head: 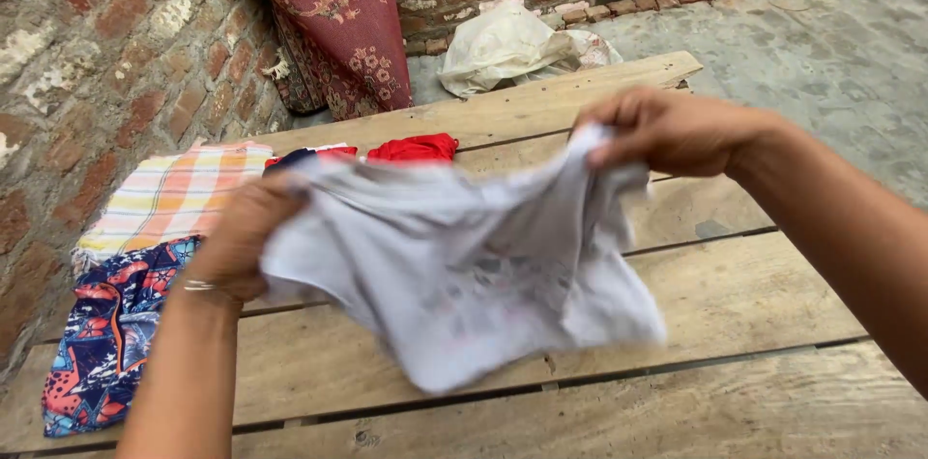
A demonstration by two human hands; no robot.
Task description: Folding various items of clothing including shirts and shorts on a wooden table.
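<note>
A light grey garment with a faint print hangs stretched in the air between both hands, above a wooden plank table. My left hand grips its left edge, fingers closed in the cloth. My right hand pinches the upper right corner, held higher and farther from me. The garment's lower part droops loose and blurred toward the planks.
A blue and red patterned cloth and a checked orange and white cloth lie at the table's left edge. A red garment lies behind. A brick wall, a rolled patterned rug and a white bag stand beyond.
</note>
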